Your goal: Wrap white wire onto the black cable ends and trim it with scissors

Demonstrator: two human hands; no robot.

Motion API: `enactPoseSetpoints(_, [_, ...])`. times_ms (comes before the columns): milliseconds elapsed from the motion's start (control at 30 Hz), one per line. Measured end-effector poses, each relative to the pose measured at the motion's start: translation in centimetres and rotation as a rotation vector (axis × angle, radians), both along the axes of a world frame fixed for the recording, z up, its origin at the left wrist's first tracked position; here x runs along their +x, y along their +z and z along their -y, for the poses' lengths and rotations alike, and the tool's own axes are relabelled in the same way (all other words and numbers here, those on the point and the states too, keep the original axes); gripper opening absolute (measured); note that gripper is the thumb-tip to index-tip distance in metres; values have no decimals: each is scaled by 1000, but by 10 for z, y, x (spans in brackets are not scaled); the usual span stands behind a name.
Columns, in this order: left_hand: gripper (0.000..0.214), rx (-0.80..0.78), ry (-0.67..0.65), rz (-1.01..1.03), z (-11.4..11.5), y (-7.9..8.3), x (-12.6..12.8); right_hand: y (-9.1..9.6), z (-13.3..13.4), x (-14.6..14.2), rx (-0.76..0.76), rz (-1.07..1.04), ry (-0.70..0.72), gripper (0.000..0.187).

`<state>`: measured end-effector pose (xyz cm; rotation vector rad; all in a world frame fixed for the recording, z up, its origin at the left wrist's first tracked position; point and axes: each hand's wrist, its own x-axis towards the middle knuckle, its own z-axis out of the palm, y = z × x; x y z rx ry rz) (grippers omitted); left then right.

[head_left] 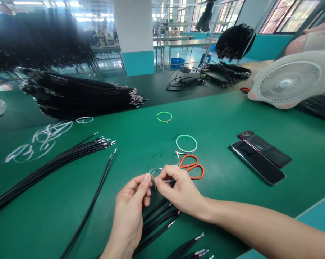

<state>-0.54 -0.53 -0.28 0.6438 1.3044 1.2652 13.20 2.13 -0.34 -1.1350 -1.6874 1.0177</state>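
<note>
My left hand (132,201) is closed, thumb and forefinger pinching a thin whitish strand (155,169) that makes a small loop above the fingertips. Close against it, my right hand (178,187) pinches the same strand from the other side; a tiny copper-coloured bit shows between the fingertips. Beside the right hand's knuckles lie scissors (197,172) with orange handles, their blades mostly hidden by the hand. Just beyond rests a pale green ring (176,144), and farther off a thinner bright green ring (157,117). Under both hands are black cables (162,217) with stripped, coppery ends.
More black cables (71,158) lie on the green table at left, near tangled white strips (50,131). A thick cable bundle (84,93) is behind them. Two phones (259,162) lie at right, below a white fan (286,82). A grey box (191,73) with cords sits farther back.
</note>
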Motion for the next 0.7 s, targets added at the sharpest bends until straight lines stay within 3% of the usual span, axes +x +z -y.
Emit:
enactPoseSetpoints(200, [36,143,22,-169,0,-2,0,-1,1,0,-10,8,-47,20])
enactPoseSetpoints(433, [22,180,8,-482,4,-6,0,0,5,2,103,104,-52,18])
enactPoseSetpoints(700, [24,129,-33,-415,6,-2,0,2,4,2,132,118,-31,22])
